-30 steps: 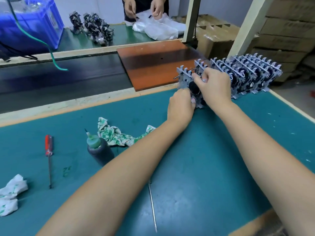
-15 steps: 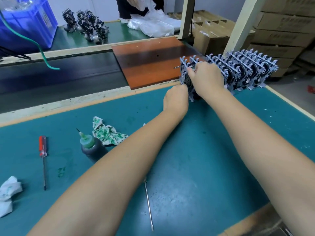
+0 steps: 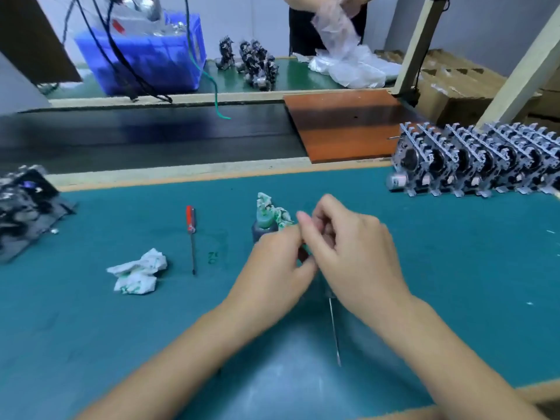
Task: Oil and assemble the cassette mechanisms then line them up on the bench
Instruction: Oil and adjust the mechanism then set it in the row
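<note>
Both hands withdrawn from the row of mechanisms since a moment ago, now together over the middle of the green bench mat (image 3: pixel 454 268).

Left to right:
- Dark tray of unassembled parts (image 3: pixel 24 207), far left edge of the mat
- Crumpled white cloth (image 3: pixel 136 271), lying on the mat
- Red-handled screwdriver (image 3: pixel 191 234), flat, just right of the cloth
- Oil bottle (image 3: pixel 264 222), dark with green cap, upright; printed rag (image 3: pixel 272 207) behind it
- Left hand (image 3: pixel 272 268), fingers curled, fingertips meeting the right hand; whether it holds anything cannot be told
- Right hand (image 3: pixel 354 256), fingers curled inward against the left; contents hidden, grasp cannot be told
- Thin metal rod (image 3: pixel 335 331), on the mat beneath the hands
- Brown board (image 3: pixel 342 128), beyond the mat's far edge
- Row of cassette mechanisms (image 3: pixel 472 162), upright, side by side, far right of the bench, well apart from both hands

Background: blue crate (image 3: pixel 145 62); second person handling plastic bags (image 3: pixel 348 56)
</note>
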Tool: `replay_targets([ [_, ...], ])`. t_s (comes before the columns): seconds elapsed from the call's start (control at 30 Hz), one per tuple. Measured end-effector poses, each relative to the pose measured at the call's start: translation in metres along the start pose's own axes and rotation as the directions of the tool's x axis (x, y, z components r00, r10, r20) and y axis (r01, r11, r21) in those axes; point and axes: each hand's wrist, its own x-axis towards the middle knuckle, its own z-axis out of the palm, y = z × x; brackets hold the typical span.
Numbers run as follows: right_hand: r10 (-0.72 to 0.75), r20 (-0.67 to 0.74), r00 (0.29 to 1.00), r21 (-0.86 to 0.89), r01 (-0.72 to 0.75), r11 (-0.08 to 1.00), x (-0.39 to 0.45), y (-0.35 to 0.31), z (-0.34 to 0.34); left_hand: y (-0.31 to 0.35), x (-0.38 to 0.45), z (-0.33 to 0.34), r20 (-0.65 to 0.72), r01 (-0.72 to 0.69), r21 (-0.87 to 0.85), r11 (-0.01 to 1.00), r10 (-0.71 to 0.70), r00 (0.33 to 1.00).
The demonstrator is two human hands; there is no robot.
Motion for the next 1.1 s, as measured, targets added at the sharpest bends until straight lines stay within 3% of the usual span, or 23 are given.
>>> replay_targets([
  [0.13,-0.232,0.277,0.932,0.065,0.223,0.973,-0.013,-0.066,0.042,-0.039,-0.071,-0.066,-0.120,0.160,0.044,0.986,-0.154,0.981],
  [0.23,-0.366,0.370,0.854,0.081,0.363,0.928,-0.004,-0.107,0.086,-0.070,-0.103,-0.112,-0.271,0.265,0.144,0.954,-0.219,0.937],
  [0.37,-0.461,0.399,0.793,0.045,0.485,0.873,0.026,-0.162,0.154,-0.119,-0.124,-0.167,-0.549,0.441,0.260,0.859,-0.244,0.800],
  [0.43,-0.489,0.356,0.797,-0.002,0.524,0.852,0.049,-0.188,0.183,-0.136,-0.123,-0.193,-0.693,0.498,0.323,0.805,-0.157,0.704],
  [0.5,-0.513,0.280,0.811,-0.065,0.549,0.833,0.075,-0.211,0.203,-0.146,-0.115,-0.215,-0.784,0.528,0.353,0.772,-0.064,0.618],
  [0.57,-0.540,0.243,0.806,-0.145,0.581,0.801,0.101,-0.229,0.214,-0.152,-0.104,-0.233,-0.813,0.589,0.364,0.722,-0.062,0.579],
  [0.67,-0.610,0.355,0.708,-0.248,0.701,0.669,0.127,-0.240,0.229,-0.163,-0.085,-0.250,-0.735,0.731,0.454,0.510,-0.249,0.631],
  [0.73,-0.629,0.420,0.654,-0.256,0.751,0.609,0.132,-0.240,0.236,-0.169,-0.079,-0.256,-0.682,0.740,0.514,0.434,-0.317,0.659],
  [0.9,-0.736,0.336,0.588,-0.314,0.806,0.501,0.135,-0.233,0.228,-0.170,-0.084,-0.262,-0.576,0.592,0.600,0.538,-0.223,0.786],
  [1.03,-0.767,0.393,0.507,-0.209,0.862,0.463,0.131,-0.211,0.195,-0.148,-0.097,-0.253,-0.441,0.411,0.695,0.590,-0.102,0.892],
  [1.1,-0.763,0.400,0.509,-0.151,0.857,0.493,0.120,-0.193,0.172,-0.134,-0.101,-0.245,-0.380,0.304,0.726,0.617,-0.008,0.925],
])
